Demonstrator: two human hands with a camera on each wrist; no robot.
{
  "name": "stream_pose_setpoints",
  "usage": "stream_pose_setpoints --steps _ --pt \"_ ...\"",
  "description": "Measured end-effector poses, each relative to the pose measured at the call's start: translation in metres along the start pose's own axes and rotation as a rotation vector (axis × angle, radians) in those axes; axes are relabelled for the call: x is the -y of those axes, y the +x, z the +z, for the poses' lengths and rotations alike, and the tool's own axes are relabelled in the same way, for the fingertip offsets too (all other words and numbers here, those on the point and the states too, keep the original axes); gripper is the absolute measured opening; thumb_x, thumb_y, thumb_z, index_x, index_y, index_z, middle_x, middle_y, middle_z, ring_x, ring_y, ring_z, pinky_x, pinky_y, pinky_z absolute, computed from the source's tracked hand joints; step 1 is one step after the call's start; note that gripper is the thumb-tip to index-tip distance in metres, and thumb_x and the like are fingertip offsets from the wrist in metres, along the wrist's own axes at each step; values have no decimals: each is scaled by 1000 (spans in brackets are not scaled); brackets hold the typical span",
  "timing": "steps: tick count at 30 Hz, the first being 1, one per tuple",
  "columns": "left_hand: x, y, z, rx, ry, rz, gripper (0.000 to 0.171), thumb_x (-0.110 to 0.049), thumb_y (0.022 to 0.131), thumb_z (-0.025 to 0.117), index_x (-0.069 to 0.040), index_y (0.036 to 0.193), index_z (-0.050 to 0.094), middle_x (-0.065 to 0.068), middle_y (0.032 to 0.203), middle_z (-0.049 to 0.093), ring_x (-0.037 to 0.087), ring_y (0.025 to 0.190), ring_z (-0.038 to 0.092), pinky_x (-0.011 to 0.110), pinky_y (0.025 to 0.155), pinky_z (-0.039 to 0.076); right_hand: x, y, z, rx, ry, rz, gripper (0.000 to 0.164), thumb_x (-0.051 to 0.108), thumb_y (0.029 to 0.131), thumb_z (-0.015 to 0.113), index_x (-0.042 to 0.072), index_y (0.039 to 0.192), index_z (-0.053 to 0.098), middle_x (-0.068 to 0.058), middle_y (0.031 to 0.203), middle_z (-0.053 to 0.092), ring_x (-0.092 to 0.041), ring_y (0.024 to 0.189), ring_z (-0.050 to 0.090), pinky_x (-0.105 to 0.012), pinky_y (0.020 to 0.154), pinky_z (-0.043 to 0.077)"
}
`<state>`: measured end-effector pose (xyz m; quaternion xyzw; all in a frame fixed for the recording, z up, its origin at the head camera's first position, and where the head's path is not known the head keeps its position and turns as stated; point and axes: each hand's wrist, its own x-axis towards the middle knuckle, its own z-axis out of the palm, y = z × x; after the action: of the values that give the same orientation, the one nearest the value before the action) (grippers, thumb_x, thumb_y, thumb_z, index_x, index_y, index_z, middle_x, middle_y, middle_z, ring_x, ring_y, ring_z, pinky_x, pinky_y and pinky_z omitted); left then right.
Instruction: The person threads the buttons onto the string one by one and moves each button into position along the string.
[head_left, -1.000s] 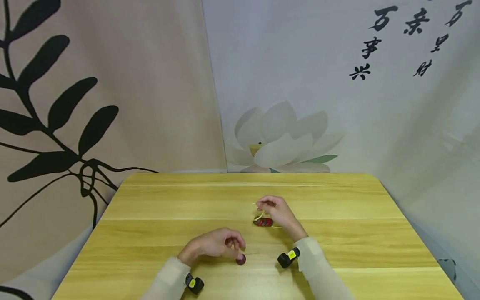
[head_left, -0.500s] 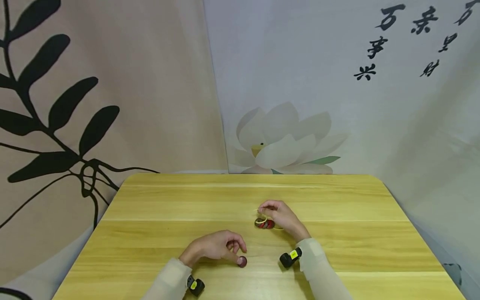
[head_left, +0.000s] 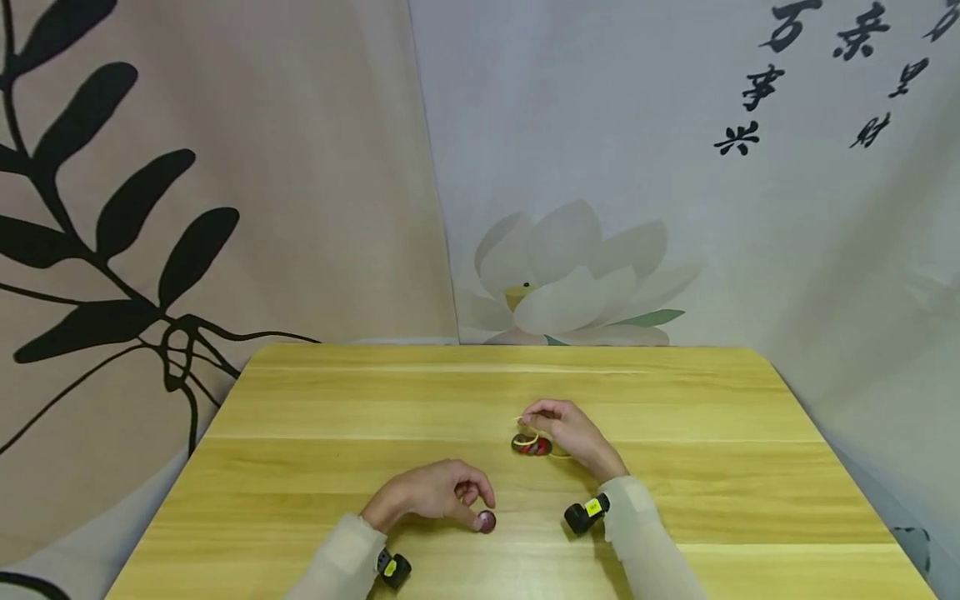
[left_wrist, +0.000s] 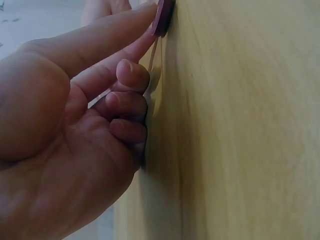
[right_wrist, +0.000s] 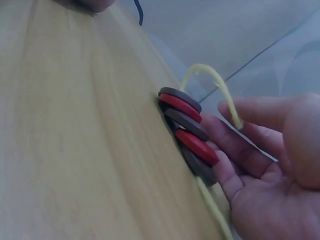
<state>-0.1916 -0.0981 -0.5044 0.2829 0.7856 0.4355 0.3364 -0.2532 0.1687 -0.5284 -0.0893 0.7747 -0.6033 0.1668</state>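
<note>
My left hand [head_left: 438, 490] is low over the table and pinches a dark red disc [head_left: 487, 522] at its fingertips. In the left wrist view the thumb and forefinger meet at this disc [left_wrist: 163, 17] while the other fingers curl near the wood. Farther back, my right hand [head_left: 566, 429] holds a yellow cord [right_wrist: 204, 68] near its free end. The cord runs through a row of flat brown and red discs [right_wrist: 189, 137] lying against the table, close to the right fingers, and its other end trails out at the near side.
The wooden table [head_left: 337, 400] reaches back to a printed curtain [head_left: 322, 167]. Black wrist cameras sit at the left cuff [head_left: 393, 571] and the right cuff [head_left: 587, 513]. A dark curved strip [head_left: 33, 586] shows at the lower left corner.
The right hand has come down a little toward the row of discs, and the cord now loops closer over it. The disc in the left hand has turned its face more upward.
</note>
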Motion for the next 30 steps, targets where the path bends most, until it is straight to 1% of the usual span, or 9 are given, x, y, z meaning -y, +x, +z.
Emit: stream_pose_setpoints --steps 4,8,12,21,26,30 --pt "0 2 0 1 7 -3 18 -14 82 81 -18 97 73 -6 71 52 6 60 42 20 57 35 2 0 -1 -1 7 1 19 21 98 62 6 107 70 -7 108 71 -21 105 63 -46 103 41" --pt "0 2 0 0 28 10 15 -15 81 82 -20 93 74 -7 70 51 5 59 41 19 57 34 4 -1 -1 1 12 1 19 20 98 61 6 106 70 -6 108 71 -20 106 63 -49 105 39" --pt "0 2 0 0 38 12 13 -18 81 82 -21 91 75 -7 69 51 5 59 40 20 58 34 3 -1 -1 5 15 8 19 20 98 62 5 107 70 -7 109 70 -21 107 62 -49 105 38" --pt "-3 1 2 -2 39 -3 17 -9 80 81 -20 92 76 -6 69 52 5 59 41 19 58 35 2 -1 -1 8 27 5 20 20 99 62 4 107 70 -9 110 70 -22 108 62 -51 106 38" --pt "-4 1 2 -8 38 -9 16 -8 80 81 -18 91 76 -6 68 52 5 58 42 19 57 35 4 -3 0 3 28 5 17 17 99 60 5 107 70 -7 108 70 -21 106 63 -49 106 39" --pt "-5 1 3 -24 34 -28 13 -8 81 80 -17 89 76 -5 67 52 6 58 42 19 56 35 5 -3 1 2 30 2 17 15 99 59 5 107 70 -7 108 70 -21 106 63 -49 105 39"
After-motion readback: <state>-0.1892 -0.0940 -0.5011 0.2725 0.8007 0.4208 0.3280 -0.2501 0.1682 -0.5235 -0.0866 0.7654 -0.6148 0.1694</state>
